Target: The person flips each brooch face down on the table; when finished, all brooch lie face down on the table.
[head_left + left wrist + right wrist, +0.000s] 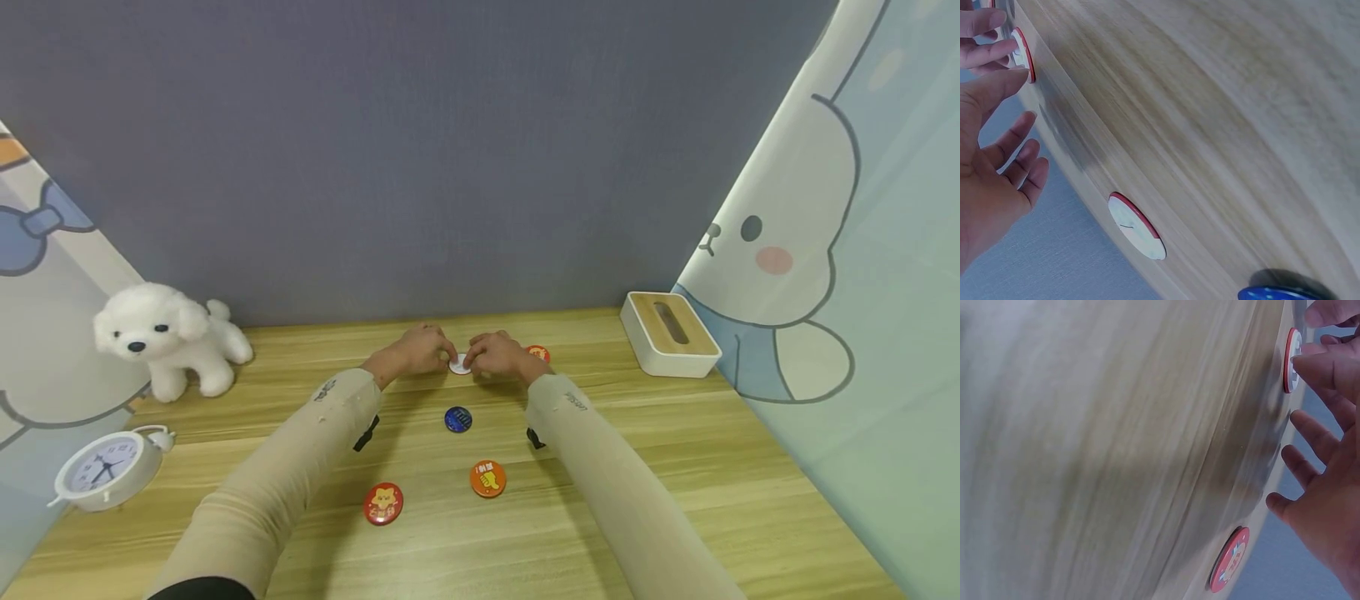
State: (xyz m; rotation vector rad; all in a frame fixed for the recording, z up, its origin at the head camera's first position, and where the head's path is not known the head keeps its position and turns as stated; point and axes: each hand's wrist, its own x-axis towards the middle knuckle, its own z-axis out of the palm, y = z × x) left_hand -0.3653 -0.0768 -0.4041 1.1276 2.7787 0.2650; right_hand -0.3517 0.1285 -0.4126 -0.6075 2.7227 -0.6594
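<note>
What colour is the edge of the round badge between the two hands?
Red. The badge shows it best in the right wrist view.

One white plush dog (180,337), dark eyes and black nose, standing at the left rear of a wood-grain table (742,492); one round white alarm clock (108,471), dark hands and numerals, lying tilted nearer the front on the same side; one white tissue box (670,333), wood-toned top with elongated slot, at the right rear. Surrounds comprise one plain grey-blue backdrop (465,167) along the back, one left side panel (45,325) bearing a blue bow, and one right side panel (802,192) bearing a pink-cheeked cartoon animal.
</note>
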